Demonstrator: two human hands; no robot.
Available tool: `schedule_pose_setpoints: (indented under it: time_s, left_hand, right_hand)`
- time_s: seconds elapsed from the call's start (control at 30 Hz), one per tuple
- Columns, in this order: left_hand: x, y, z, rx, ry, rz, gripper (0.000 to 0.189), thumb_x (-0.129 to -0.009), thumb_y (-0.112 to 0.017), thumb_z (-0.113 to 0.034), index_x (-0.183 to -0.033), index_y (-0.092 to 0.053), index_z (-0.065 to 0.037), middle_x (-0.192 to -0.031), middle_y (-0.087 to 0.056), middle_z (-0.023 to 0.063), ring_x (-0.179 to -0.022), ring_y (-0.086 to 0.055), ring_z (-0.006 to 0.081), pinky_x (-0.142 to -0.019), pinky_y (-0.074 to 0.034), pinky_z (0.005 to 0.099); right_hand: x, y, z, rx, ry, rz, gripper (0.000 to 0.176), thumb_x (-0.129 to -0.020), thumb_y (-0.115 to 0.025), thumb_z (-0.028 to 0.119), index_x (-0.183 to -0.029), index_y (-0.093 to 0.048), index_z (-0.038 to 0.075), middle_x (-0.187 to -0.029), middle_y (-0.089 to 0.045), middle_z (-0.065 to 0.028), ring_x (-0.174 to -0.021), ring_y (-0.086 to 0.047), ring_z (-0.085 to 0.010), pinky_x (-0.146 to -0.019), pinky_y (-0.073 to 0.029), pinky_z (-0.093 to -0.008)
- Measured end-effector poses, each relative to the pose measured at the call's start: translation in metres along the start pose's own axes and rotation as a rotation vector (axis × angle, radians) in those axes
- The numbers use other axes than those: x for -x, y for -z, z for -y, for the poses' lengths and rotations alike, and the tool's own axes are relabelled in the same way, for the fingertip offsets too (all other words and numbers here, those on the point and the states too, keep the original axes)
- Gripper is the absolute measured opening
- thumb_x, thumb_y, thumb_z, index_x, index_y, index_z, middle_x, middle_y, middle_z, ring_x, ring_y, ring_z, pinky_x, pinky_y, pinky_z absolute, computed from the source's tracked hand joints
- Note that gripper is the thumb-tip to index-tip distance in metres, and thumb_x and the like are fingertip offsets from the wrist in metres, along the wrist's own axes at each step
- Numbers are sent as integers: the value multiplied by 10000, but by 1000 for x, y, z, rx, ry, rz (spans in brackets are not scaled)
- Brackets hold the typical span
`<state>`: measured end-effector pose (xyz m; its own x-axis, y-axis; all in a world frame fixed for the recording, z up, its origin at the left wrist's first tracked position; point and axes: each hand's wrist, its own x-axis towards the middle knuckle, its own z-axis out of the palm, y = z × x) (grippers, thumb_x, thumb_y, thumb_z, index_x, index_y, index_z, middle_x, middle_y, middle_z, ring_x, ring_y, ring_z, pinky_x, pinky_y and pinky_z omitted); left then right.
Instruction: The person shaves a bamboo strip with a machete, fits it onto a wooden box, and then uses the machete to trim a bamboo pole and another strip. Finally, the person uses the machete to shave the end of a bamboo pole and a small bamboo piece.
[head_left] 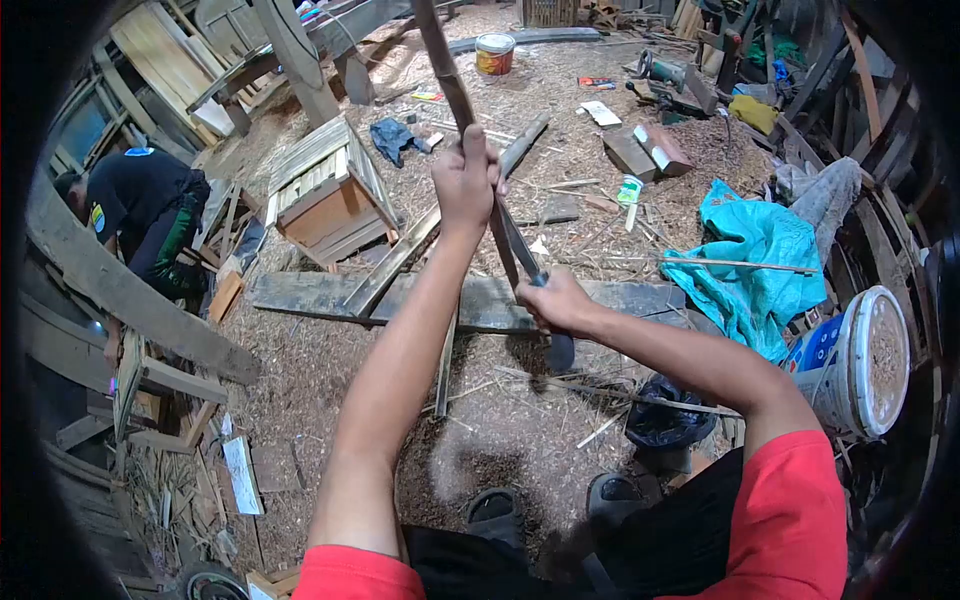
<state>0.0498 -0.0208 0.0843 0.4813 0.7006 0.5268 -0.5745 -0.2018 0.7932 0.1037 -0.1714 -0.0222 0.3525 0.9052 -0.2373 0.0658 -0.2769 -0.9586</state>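
My left hand (466,185) is wrapped round a long brown wooden stick (447,70), which slants from the top of the view down toward my right hand. In my right hand (556,302) is the handle of a long-bladed knife (516,243). The blade points up and away, lying close along the lower part of the stick and reaching nearly to my left hand. The dark butt of the handle sticks out below my right fist. Beneath both hands a weathered plank (600,296) lies across the ground, with a narrower board (395,262) resting over it.
A slatted wooden box (335,215) stands left of the plank. At right are a turquoise sheet (755,265), a white bucket (860,360) and a black bag (665,415). Another person (150,215) bends over at left, behind a slanting beam (140,285). Shavings cover the ground.
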Motion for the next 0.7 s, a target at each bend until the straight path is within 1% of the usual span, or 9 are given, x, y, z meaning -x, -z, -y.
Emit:
schedule_pose_setpoints:
  time_s: [0.13,0.2,0.23,0.27,0.3,0.37,0.53,0.63,0.7]
  left_hand:
    - [-1,5,3,51,53,-7,484,-935,-519,-511,-732,-475,-74,-556,-412,-14,-443,-399,69,-415,-358,211]
    - [-6,9,5,84,24,-57,489,-938,-523,-503,-731,-483,-62,-522,-401,-19,-413,-389,68,-394,-346,216]
    - [-8,11,6,100,11,-83,491,-939,-525,-499,-731,-486,-56,-505,-395,-21,-399,-385,68,-383,-340,218]
    - [-9,13,4,79,10,-91,476,-943,-528,-486,-761,-509,-47,-524,-395,-30,-422,-385,60,-397,-341,217]
    - [-11,15,6,70,4,-93,469,-946,-527,-481,-778,-518,-43,-534,-400,-32,-432,-387,57,-405,-342,213]
    - [-15,16,7,59,-20,-109,458,-951,-526,-470,-812,-536,-34,-556,-408,-37,-453,-390,49,-421,-342,204]
    - [-22,16,14,85,9,-73,478,-999,-433,-448,-1038,-574,7,-656,-401,-40,-588,-380,54,-537,-346,204]
    - [-20,7,8,140,79,-67,572,-1001,-344,-526,-986,-599,-15,-616,-382,-51,-554,-356,53,-518,-293,205]
    - [-21,8,11,127,79,-34,615,-989,-324,-560,-972,-566,5,-662,-401,-23,-593,-384,76,-542,-341,216]
  right_hand:
    - [-3,-9,-37,98,280,-121,314,-845,-601,238,-680,-584,-29,-536,-545,-78,-487,-515,-160,-480,-400,-355]
    - [8,-8,-76,369,59,-129,308,-794,-596,263,-805,-658,-39,-658,-642,-202,-625,-645,-283,-595,-490,-404]
    - [-11,-5,-146,468,2,-107,352,-785,-617,306,-866,-673,-32,-734,-651,-260,-730,-679,-329,-663,-515,-419]
    - [-4,0,-166,421,-208,-8,366,-772,-638,335,-878,-679,-13,-755,-651,-273,-775,-681,-344,-688,-519,-428]
    - [23,-1,-139,500,-83,-58,400,-766,-653,356,-861,-677,-32,-753,-662,-256,-770,-681,-342,-698,-521,-424]
    - [12,9,-133,602,-135,-16,426,-782,-642,373,-827,-668,-49,-723,-665,-218,-707,-669,-311,-675,-516,-422]
    - [-3,14,-42,198,-17,-115,341,-839,-610,294,-708,-611,-21,-592,-600,-115,-532,-581,-189,-530,-460,-373]
    - [-12,-8,-23,94,163,-175,301,-860,-584,237,-675,-579,0,-545,-565,-74,-483,-535,-141,-474,-419,-349]
    - [-5,-12,-26,92,201,-168,288,-849,-594,257,-739,-616,-9,-529,-561,-80,-467,-518,-167,-469,-417,-366]
